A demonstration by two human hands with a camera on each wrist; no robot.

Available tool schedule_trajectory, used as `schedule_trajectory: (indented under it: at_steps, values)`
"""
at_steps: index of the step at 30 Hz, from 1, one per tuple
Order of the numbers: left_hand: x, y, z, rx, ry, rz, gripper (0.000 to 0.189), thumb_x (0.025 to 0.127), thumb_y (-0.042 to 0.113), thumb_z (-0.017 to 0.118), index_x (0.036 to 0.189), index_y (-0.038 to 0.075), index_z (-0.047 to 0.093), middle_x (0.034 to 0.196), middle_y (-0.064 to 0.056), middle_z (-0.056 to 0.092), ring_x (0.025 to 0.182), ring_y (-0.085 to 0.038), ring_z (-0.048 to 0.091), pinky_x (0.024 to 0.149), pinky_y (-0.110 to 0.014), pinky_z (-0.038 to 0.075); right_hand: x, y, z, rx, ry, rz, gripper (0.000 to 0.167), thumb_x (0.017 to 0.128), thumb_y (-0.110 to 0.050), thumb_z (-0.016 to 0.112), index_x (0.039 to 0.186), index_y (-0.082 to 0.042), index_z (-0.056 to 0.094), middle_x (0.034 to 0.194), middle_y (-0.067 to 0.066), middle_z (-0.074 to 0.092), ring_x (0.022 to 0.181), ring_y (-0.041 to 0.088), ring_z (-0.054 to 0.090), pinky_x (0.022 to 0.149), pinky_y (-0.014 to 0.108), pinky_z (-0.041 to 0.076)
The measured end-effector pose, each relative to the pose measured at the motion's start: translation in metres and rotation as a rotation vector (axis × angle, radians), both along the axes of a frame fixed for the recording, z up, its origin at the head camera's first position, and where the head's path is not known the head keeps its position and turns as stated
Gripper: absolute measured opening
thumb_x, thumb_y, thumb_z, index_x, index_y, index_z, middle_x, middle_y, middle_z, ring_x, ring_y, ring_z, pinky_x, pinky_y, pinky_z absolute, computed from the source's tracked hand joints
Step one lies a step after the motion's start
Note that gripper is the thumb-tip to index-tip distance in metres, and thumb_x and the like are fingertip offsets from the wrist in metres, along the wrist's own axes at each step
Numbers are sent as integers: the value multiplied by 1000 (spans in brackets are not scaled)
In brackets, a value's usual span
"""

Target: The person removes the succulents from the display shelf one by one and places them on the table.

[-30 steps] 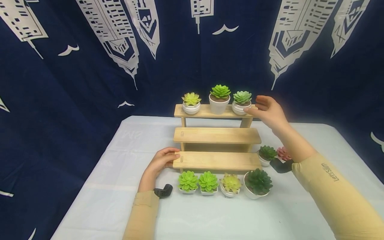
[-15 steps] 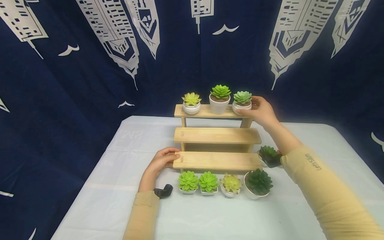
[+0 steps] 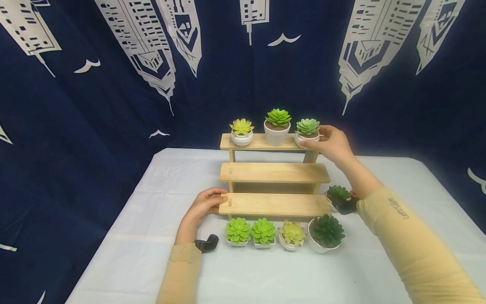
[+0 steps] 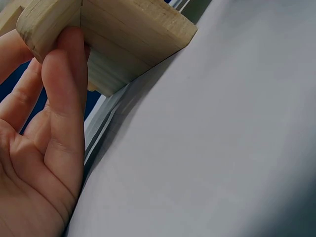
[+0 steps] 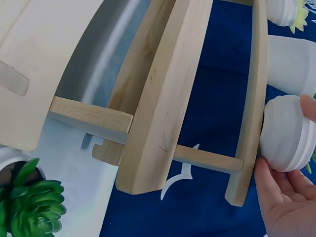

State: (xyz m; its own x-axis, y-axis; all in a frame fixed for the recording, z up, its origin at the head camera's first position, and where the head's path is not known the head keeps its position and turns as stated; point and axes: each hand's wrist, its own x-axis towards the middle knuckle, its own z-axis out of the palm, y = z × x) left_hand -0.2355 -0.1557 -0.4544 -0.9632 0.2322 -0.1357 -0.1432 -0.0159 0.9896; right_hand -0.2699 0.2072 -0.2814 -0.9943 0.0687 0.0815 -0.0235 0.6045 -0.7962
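Note:
A three-tier wooden plant stand [image 3: 275, 172] stands on the table. On its top tier, at the right end, sits a pale green potted succulent [image 3: 308, 126] in a ribbed white pot [image 5: 286, 133]. My right hand [image 3: 332, 145] grips this pot from the right, thumb in front and fingers curled around its side and underneath edge. My left hand [image 3: 205, 203] pinches the left end of the lowest tier; the left wrist view shows its fingers [image 4: 61, 94] at the board's corner. Left of the gripped pot are a taller bright green succulent [image 3: 277, 128] and a yellow-green succulent [image 3: 241, 133].
In front of the stand, a row holds two bright green succulents [image 3: 250, 231], a yellowish one [image 3: 292, 233] and a big dark green one [image 3: 327, 232]. Another dark green succulent [image 3: 338, 193] stands right of the lowest tier, partly behind the right wrist camera. A dark blue curtain [image 3: 228, 84] hangs behind.
My right hand has moved left from beside the top tier and closed around the pale green succulent's pot. The left hand keeps its hold on the stand.

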Motion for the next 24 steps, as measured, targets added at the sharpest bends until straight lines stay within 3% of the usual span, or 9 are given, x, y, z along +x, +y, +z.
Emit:
schedule_trajectory:
  at_steps: [12, 24]
  values:
    - [1, 0, -1, 0, -5, 5, 35, 84, 10, 67, 117, -2, 59, 95, -6, 64, 75, -17, 63, 66, -29, 53, 21, 13, 8, 10, 34, 3, 96, 73, -50, 77, 142, 1, 33, 138, 23, 43, 122, 37, 45, 95, 54, 40]
    - [1, 1, 0, -7, -5, 15, 35, 84, 10, 67, 117, -1, 59, 94, -6, 64, 74, -16, 63, 64, -28, 52, 61, 35, 11, 40, 50, -2, 95, 74, -49, 76, 143, 0, 33, 139, 23, 42, 122, 39, 45, 94, 56, 39]
